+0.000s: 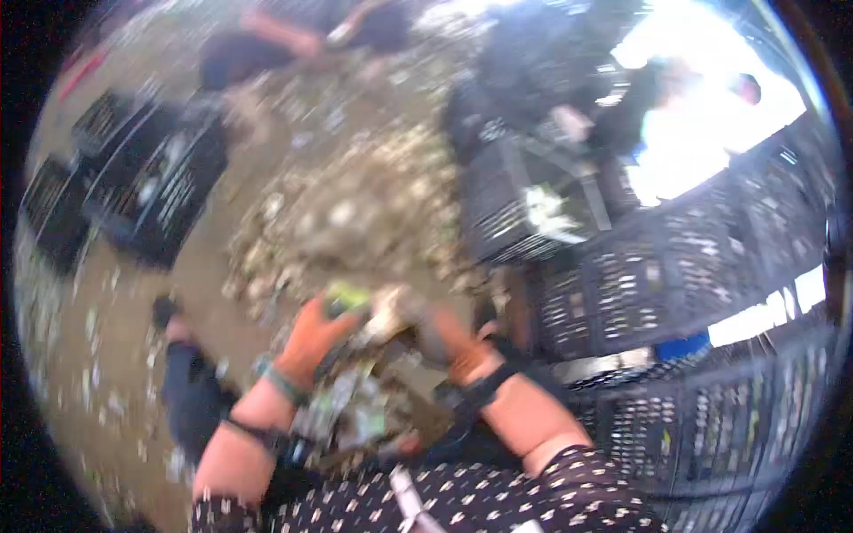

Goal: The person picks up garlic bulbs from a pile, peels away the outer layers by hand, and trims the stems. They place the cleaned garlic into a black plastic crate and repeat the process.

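Note:
My left hand (313, 338), in an orange glove, is closed around a bright yellow-green thing (346, 296) with a dark part; blur hides its exact kind. Between my two hands is a pale, knobbly, bulb-like piece (386, 315). Closed against its right side is my right hand (447, 336), its glove orange at the wrist and greyish over the blurred fingers. Just beyond both hands rises a heap of similar pale, roundish pieces (351, 209). Below them, between my legs, lies a scatter of whitish and greenish scraps (360, 413).
Dark slatted crates (160, 182) stand at the left. At the right is another crate (533, 195) with something whitish in it, beside long stacks of crates (675, 266). Another person's arm (289, 35) reaches in beyond the heap. Scraps litter the brown ground (107, 355).

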Demonstrator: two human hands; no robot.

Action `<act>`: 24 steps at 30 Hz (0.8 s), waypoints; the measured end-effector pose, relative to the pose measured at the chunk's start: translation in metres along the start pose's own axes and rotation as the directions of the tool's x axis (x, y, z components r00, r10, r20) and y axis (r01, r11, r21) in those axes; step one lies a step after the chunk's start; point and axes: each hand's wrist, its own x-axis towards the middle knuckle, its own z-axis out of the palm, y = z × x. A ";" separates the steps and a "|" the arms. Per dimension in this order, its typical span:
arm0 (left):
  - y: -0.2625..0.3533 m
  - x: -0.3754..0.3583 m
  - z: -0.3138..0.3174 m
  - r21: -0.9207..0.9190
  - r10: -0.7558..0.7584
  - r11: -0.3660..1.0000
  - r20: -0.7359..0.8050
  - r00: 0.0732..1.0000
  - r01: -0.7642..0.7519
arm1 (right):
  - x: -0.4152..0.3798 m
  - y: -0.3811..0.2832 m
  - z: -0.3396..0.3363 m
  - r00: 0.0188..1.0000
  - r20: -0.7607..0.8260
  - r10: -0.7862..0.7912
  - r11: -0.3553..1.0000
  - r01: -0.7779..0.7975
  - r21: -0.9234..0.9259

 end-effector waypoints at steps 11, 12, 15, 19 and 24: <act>-0.010 0.005 -0.001 -0.054 0.070 0.996 0.059 0.996 -0.067 | -0.011 -0.003 0.009 0.977 0.189 -0.102 0.995 0.103 0.006; -0.007 0.000 0.004 -0.056 0.216 0.975 0.055 0.975 -0.213 | -0.012 -0.012 0.010 0.946 0.176 -0.274 0.941 0.301 -0.153; 0.008 -0.002 -0.004 0.038 0.004 0.999 0.097 0.995 -0.008 | -0.016 -0.033 0.009 0.949 0.216 -0.231 0.927 0.282 -0.246; 0.012 0.001 -0.003 0.305 0.097 0.945 0.094 0.991 -0.121 | 0.022 0.054 -0.021 0.874 0.486 0.026 0.861 -0.266 0.433; -0.001 -0.013 0.022 0.816 0.556 0.472 0.018 0.831 -0.333 | 0.008 0.014 0.013 0.993 0.000 0.116 0.920 -0.107 0.376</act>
